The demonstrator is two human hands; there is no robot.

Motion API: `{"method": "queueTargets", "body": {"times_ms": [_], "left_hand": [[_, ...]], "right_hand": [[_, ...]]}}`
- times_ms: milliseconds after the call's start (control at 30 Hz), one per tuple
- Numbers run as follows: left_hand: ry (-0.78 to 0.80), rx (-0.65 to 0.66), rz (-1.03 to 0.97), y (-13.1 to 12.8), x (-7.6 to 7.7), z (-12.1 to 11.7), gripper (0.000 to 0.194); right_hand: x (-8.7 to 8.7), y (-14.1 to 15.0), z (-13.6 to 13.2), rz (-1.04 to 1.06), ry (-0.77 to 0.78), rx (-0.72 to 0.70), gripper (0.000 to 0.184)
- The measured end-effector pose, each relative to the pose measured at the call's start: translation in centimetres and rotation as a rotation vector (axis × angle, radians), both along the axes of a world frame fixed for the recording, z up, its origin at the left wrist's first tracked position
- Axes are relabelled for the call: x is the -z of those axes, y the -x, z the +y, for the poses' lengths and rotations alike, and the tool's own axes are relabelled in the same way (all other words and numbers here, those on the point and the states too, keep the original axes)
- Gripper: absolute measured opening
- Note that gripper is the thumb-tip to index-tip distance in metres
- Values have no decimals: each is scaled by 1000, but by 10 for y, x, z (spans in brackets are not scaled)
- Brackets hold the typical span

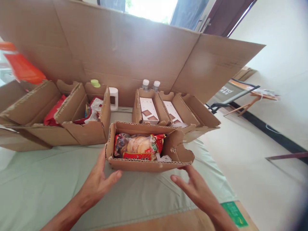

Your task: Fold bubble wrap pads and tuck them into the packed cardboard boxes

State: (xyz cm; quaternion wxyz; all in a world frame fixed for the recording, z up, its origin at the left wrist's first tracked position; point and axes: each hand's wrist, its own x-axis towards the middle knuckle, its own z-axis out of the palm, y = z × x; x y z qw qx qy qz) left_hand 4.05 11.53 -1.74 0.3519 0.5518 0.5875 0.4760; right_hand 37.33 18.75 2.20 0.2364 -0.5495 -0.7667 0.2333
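Brown cardboard formed the open box at mid-view, a red snack packet inside; it seemed light and fairly stiff, its ragged rim likely to bend, so low on both ends looked the surest hold. At its eight o'clock the left hand, at four the right hand, met its edges, thumbs spread from the fingers, fingertips partly hidden. Green cloth lay at six, a white carton at twelve.
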Motion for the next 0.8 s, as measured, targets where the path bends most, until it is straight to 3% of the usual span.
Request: {"method": "queueTargets", "body": {"times_ms": [67,133,300,433,600,800], "left_hand": [[-8,29,-143,-11,0,7,84],[-18,1,-235,-16,0,3,80],[-60,-153,-219,2,-13,-33,72],[-133,-266,-135,15,-58,-47,66],[-306,-216,-122,14,-122,-52,55],[-446,-289,-44,38,-162,-69,47]], "right_hand": [[19,28,-5,113,18,6,51],[22,49,-13,183,9,32,49],[-7,71,-37,185,-75,2,44],[-50,82,-39,202,-138,-63,48],[-108,93,-46,194,-221,-56,45],[-149,121,-61,210,-326,-106,47]]}}
